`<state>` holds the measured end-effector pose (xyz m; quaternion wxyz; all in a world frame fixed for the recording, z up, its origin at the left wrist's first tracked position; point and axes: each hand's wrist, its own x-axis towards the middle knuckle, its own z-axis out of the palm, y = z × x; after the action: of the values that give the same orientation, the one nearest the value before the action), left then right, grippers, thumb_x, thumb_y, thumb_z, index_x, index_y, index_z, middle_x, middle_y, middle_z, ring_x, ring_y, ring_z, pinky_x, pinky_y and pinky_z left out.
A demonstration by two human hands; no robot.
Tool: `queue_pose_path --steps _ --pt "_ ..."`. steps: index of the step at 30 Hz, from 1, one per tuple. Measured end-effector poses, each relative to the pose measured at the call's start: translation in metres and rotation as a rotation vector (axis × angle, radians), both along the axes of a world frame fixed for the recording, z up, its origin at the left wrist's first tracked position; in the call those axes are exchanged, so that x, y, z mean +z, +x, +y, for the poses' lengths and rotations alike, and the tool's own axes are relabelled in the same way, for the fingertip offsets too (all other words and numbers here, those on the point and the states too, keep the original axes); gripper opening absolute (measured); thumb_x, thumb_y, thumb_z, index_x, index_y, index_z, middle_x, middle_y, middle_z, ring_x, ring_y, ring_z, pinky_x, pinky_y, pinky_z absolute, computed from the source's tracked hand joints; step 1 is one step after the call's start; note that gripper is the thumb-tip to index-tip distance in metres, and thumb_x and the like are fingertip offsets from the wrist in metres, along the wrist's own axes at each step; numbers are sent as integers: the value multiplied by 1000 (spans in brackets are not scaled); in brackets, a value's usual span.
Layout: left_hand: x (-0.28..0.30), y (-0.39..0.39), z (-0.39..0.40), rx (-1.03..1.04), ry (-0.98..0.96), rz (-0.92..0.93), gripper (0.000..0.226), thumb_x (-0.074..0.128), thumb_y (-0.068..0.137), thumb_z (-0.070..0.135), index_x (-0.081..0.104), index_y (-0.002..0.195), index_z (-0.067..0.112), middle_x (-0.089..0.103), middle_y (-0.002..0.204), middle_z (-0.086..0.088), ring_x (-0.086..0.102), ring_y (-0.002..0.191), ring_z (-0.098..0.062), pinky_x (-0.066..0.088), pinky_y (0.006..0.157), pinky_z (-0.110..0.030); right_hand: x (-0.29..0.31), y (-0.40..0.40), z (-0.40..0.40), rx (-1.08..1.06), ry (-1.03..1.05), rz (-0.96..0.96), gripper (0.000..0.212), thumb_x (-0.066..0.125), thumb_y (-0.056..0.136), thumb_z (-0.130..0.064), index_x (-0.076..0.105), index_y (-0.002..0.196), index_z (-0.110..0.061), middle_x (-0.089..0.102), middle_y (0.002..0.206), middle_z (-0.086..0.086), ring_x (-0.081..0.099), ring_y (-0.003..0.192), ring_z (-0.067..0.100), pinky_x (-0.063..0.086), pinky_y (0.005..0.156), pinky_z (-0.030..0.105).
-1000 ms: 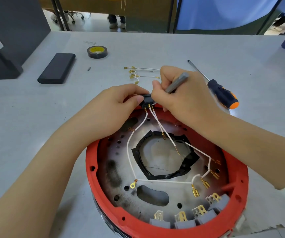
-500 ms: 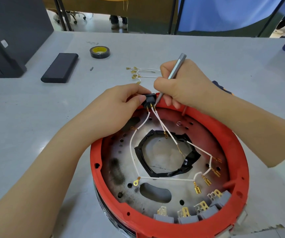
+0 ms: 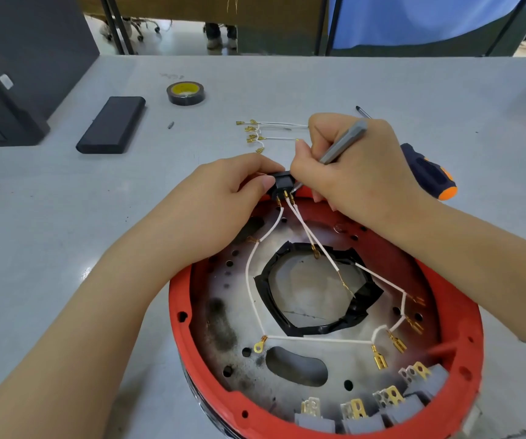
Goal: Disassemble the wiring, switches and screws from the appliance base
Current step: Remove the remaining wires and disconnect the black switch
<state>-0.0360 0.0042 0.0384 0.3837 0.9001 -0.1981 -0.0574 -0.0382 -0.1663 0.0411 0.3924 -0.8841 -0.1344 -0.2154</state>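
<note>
Bright, even light, soft shadows, sharp centre, wide-angle bending at edges.

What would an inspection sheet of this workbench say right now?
Surface: grey table.
Job's things: round red appliance base; small black switch at its far rim; grey switches along the near rim.
Clutter: black-and-orange screwdriver, black tape roll, flat black block.
Hands: left hand pinches the black switch; right hand grips a thin grey tool.
Cables: white wires run from the switch; loose wires on the table.
Surroundings: black box, blue cloth.
</note>
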Motion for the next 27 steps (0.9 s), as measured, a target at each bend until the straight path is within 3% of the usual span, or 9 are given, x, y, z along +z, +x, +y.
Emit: queue_pose_path --steps 3,6,8,12,16,19,21,25,27 --pt "0 0 0 0 -1 5 25 43 100 30 61 108 45 66 101 20 58 95 1 42 87 -16 -1 -1 0 -25 -72 -42 40 59 87 -16 31 58 -12 47 55 16 49 53 26 31 43 26" --pt "0 -1 0 2 9 2 25 43 100 31 61 111 42 67 99 18 59 94 -2 44 86 -20 0 -5 1 -22 -109 -98 42 57 85 -18 26 56 -20 38 47 3 48 49 15 28 44 16" --pt "0 0 0 -1 10 2 25 43 100 31 61 111 42 67 99 17 59 94 -2 44 86 -20 2 -6 2 -23 -119 -139 44 56 83 -17 24 56 -26 31 43 -3 41 47 10 28 45 12" --pt "1 0 1 -4 9 3 25 43 100 30 61 113 42 66 101 19 58 96 0 42 86 -16 2 -4 2 -11 -114 -119 44 56 84 -15 23 56 -25 33 44 -2 51 58 23 28 45 13" --pt "0 0 0 -6 6 0 25 43 100 30 61 113 42 66 101 20 58 96 1 41 85 -14 2 -1 2 2 -81 -69 44 56 85 -12 25 56 -24 40 46 -1 51 62 26 30 47 15" --pt "1 0 0 -5 1 3 25 43 100 29 61 111 42 66 101 19 58 95 2 41 85 -13 1 1 2 22 -46 -27 43 56 84 -10 26 56 -21 43 49 -3 51 59 26 29 45 14" --pt "1 0 0 -2 1 3 25 43 100 29 62 111 41 66 100 19 58 93 2 41 84 -12 1 3 0 29 -6 4 42 57 83 -9 26 56 -16 41 50 5 46 47 23 27 42 14" --pt "1 1 0 5 5 -15 24 44 99 29 63 109 39 64 85 22 55 76 12 39 63 -4 4 5 0 82 84 86 38 55 83 -4 29 56 -12 38 47 20 44 28 7 28 36 14" --pt "1 2 0 5 3 -17 24 44 99 29 62 109 39 64 90 21 54 83 12 37 69 -5 7 6 1 95 103 136 35 54 82 -4 31 56 -11 42 49 27 42 25 7 28 33 13"
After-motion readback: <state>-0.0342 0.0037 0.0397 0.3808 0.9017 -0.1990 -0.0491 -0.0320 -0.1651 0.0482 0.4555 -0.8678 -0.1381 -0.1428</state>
